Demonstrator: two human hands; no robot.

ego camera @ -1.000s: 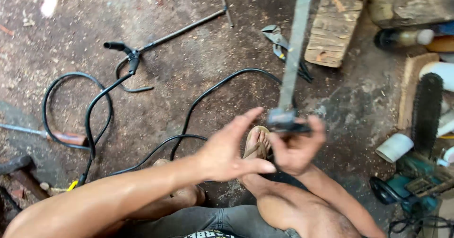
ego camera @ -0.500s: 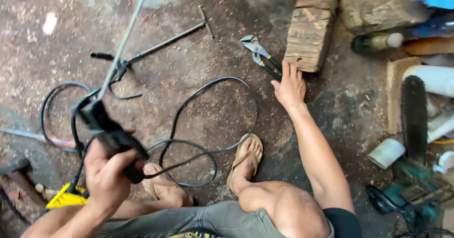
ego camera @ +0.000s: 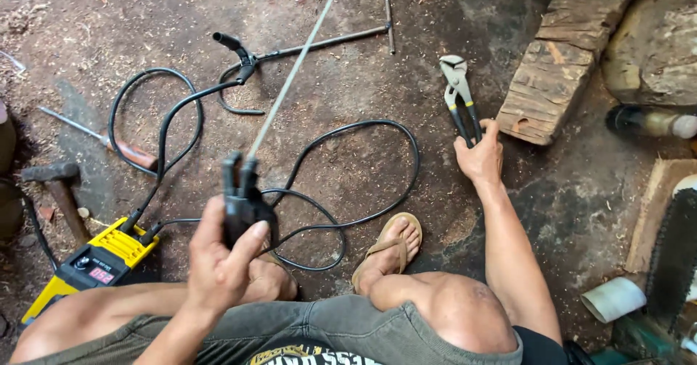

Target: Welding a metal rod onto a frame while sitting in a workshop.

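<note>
Seated person gripping electrode holder, reaching for pliers on dirt floor.
Yellow welding machine [ego camera: 94,262] sitting far left with black cables [ego camera: 341,183] looping right; left hand [ego camera: 221,263] wrapping closed around black electrode holder [ego camera: 243,202] clamping a long welding rod [ego camera: 290,82]; right hand [ego camera: 479,154] touching, fingers curled, handles of pliers [ego camera: 459,96] lying beside wooden block [ego camera: 563,53].

A small dark screen [ego camera: 102,276] with red glowing digits sits on the black front panel of the yellow welder [ego camera: 109,252], at lower left on the ground.
</note>
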